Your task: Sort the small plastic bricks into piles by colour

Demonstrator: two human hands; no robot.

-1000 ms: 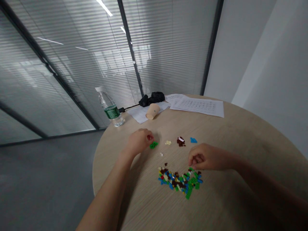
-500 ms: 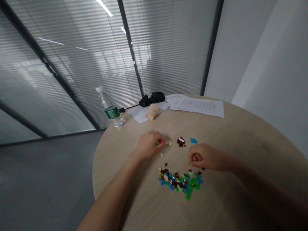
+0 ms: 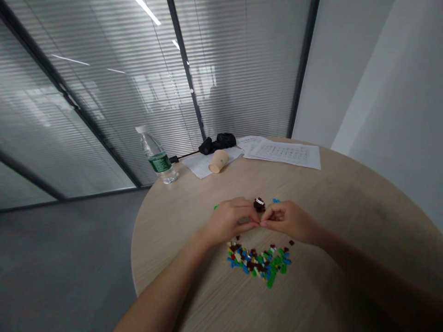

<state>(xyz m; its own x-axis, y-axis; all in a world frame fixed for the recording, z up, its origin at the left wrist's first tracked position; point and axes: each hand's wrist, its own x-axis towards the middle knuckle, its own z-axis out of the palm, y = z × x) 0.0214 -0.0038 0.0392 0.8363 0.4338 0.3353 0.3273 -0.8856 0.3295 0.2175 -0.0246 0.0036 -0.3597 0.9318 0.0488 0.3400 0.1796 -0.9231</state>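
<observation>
Bricks (image 3: 259, 265), small and mixed in green, blue, brown and yellow, lie in a loose crescent on the table (image 3: 360, 198) nearest the person, with a few dark strays (image 3: 291, 242) just off its right end. Above them the left hand (image 3: 228, 222) and right hand (image 3: 289, 222) come in from either side and meet. Their fingers are closed and curled inward, and the fingertips (image 3: 262, 223) touch in a tight pinch at the middle; anything gripped there is hidden, so whether they hold a piece cannot be told. The pose looks suited to fine two-handed work on something tiny. Just past the fingertips sits a dark brown clump (image 3: 259, 204), with a blue piece (image 3: 276, 200) to its right and a green piece (image 3: 215, 207) mostly behind the left hand, each apart from the pile and seemingly kept separate by colour. Farther on, a paper cup (image 3: 218, 161) lies on its side on a sheet (image 3: 199, 169), beside a water bottle (image 3: 157, 159); a black bundle (image 3: 216, 144) and printed papers (image 3: 282, 155) sit at the far edge.
</observation>
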